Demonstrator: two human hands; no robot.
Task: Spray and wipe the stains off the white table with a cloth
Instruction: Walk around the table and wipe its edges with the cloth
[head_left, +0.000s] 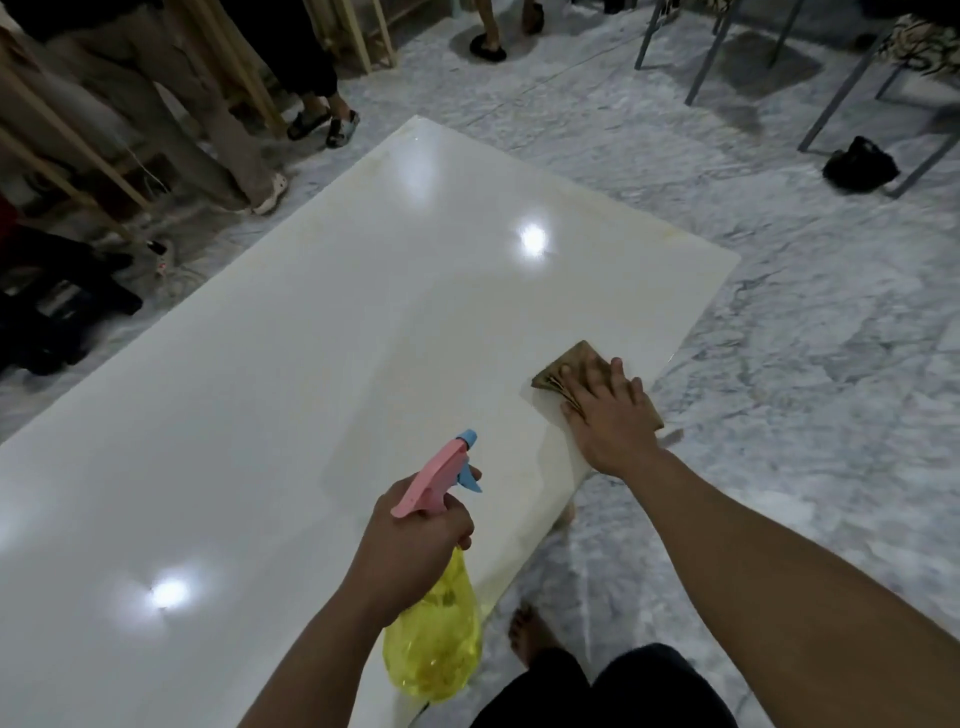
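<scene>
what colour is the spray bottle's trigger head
Pink, with a blue nozzle and trigger, on the spray bottle; head view.

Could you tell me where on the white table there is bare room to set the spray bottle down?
Nearly everywhere: the white table is bare left of the left hand and beyond the cloth. Only its right edge is taken, under the right hand.

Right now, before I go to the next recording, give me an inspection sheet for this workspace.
Surface: white table, glossy, two light reflections; faint yellowish marks near the far edges.
Job's things: brown cloth flat on the table near its right edge; spray bottle, yellow body, pink and blue head.
Clutter: nothing seen on the table.
Hands: left hand grips the spray bottle's neck; right hand presses flat on the cloth.
Cables: thin white cord by the wooden frame, far left.
Surroundings: marble-pattern floor; standing people's legs; black bag; chair legs.
</scene>
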